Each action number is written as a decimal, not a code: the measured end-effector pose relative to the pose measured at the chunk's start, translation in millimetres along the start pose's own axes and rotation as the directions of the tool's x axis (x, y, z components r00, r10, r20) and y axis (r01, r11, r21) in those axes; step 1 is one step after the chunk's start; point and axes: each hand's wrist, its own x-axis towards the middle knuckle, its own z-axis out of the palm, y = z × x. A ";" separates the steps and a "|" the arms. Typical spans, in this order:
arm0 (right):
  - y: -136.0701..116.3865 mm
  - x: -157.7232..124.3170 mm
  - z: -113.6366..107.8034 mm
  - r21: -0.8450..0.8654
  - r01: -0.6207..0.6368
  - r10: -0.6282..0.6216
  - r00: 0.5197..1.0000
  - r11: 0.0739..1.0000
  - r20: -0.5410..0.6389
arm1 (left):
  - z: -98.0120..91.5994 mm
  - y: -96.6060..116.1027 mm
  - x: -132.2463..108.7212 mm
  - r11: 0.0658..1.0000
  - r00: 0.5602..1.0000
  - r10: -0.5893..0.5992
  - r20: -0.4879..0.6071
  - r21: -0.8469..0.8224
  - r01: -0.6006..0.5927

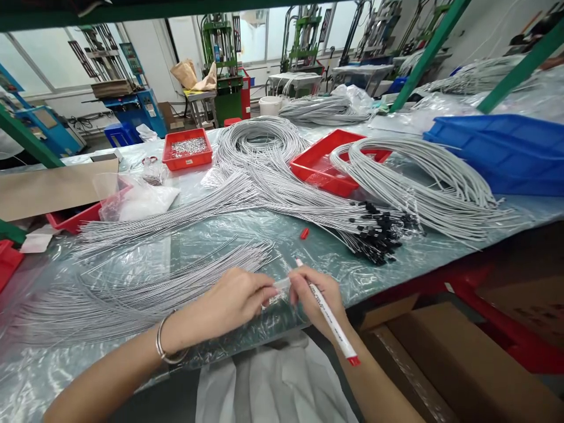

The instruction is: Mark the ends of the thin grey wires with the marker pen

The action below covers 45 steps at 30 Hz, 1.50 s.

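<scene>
My left hand (241,294) is closed, its thumb and fingertips pinching one end of a small whitish translucent piece (282,284) near the table's front edge. The fingers of my right hand (316,294) are closed round a white marker (328,312) with a red end; its uncovered tip points up and away. The right fingertips also meet the whitish piece. A red cap (304,233) lies on the plastic-covered table beyond the marker. Beside my left hand spreads a bundle of thin grey cables (145,294).
Further back lie coiled cables (259,138), cables with black ends (381,232), a red tray of small metal parts (187,148), another red tray (324,161) and a blue bin (502,153). Green posts flank the table. Cardboard boxes (467,352) stand below at right.
</scene>
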 end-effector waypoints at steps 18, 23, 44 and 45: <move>11.2 -25.7 38.6 -0.132 0.236 -0.262 0.934 0.963 -0.242 | -6.5 0.2 18.8 0.944 0.996 -0.085 0.037 -0.317 0.093; 14.2 -27.5 37.7 -0.098 0.211 -0.230 0.940 0.972 -0.251 | -4.2 -0.8 19.6 0.943 0.994 -0.092 0.065 -0.316 0.108; 20.1 -17.1 20.1 -0.302 0.278 -0.354 0.905 0.912 -0.235 | 3.4 -1.4 36.0 0.901 0.988 -0.120 0.096 -0.407 0.149; 20.5 -17.3 20.3 -0.310 0.274 -0.353 0.905 0.910 -0.236 | 4.2 -2.0 37.1 0.899 0.988 -0.118 0.099 -0.412 0.148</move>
